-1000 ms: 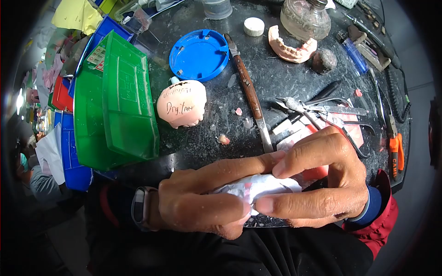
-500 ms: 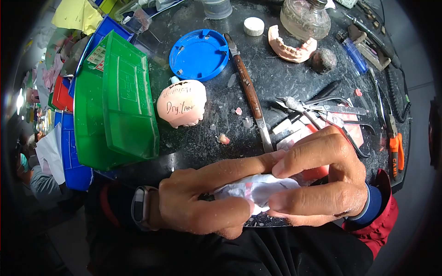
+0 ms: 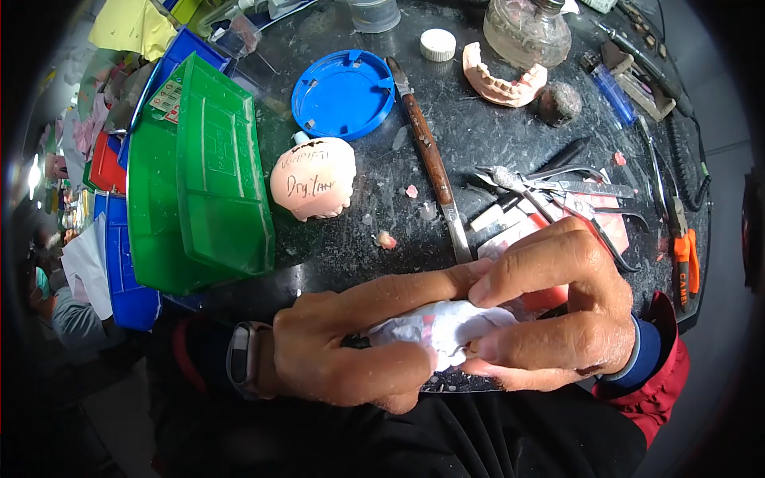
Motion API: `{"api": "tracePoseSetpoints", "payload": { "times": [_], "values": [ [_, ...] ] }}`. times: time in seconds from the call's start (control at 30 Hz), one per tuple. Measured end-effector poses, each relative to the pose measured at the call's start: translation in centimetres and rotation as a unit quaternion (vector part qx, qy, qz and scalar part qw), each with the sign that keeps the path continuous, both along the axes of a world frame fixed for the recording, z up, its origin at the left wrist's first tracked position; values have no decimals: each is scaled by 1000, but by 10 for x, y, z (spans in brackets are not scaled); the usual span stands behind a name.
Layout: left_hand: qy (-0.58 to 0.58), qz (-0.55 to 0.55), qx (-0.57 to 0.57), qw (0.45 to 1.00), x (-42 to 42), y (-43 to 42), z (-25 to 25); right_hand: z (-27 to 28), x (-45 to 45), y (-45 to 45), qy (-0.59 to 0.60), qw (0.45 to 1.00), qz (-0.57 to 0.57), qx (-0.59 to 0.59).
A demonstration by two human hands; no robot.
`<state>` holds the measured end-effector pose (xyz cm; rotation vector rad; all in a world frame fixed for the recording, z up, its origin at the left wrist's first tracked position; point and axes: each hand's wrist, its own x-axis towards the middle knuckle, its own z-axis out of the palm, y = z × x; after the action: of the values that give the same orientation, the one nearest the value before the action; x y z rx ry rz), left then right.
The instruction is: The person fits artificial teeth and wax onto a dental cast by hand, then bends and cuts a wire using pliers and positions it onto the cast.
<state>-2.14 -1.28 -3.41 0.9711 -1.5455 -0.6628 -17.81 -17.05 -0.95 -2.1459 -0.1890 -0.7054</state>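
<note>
A crumpled white sheet (image 3: 458, 323), with a small pink patch showing, is held between both hands near the table's front edge. My left hand (image 3: 351, 334) pinches it from the left, its thumb below and its index finger reaching along the top. From the right, my right hand (image 3: 570, 311) grips it with thumb and fingers bent. What the sheet wraps, if anything, is hidden. Just beyond the hands lies the metal blade of a wood-handled knife (image 3: 430, 147). Pliers (image 3: 510, 182) rest on pink sheets (image 3: 610, 223) behind my right hand.
On the left stand a green bin (image 3: 227, 167) and a blue bin (image 3: 131, 279). A pink plaster model (image 3: 315, 179) with handwriting sits beside a blue lid (image 3: 343, 95). Farther back are a dental arch model (image 3: 506, 86), a white cap (image 3: 438, 45) and a glass jar (image 3: 527, 36).
The fingers have shifted slightly on the white sheet, and its folds look different, with more of its white surface bulging up. Objects on the table have stayed where they were.
</note>
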Motion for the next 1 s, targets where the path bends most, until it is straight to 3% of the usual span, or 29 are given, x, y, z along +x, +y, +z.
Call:
{"api": "tracePoseSetpoints", "payload": {
  "times": [0.37, 0.47, 0.8, 0.9, 1.0],
  "values": [
    [7, -12, 22, 1000, 2, 3, 5, 1, 0, 2, 6, 1000, -10, 19],
    [4, 16, -30, 999, -2, 2, -4, 2, -1, 1, 15, 1000, 2, 13],
    [6, 5, -31, 999, -3, 2, -4, 3, 0, -1, 23, 1000, 17, 3],
    [89, -48, 151, 983, 0, 2, 11, 3, 1, -3, 12, 1000, 28, 0],
    [88, -67, 159, 981, 2, 1, 12, 2, 2, -4, 3, 1000, 29, -8]
  ]
}}
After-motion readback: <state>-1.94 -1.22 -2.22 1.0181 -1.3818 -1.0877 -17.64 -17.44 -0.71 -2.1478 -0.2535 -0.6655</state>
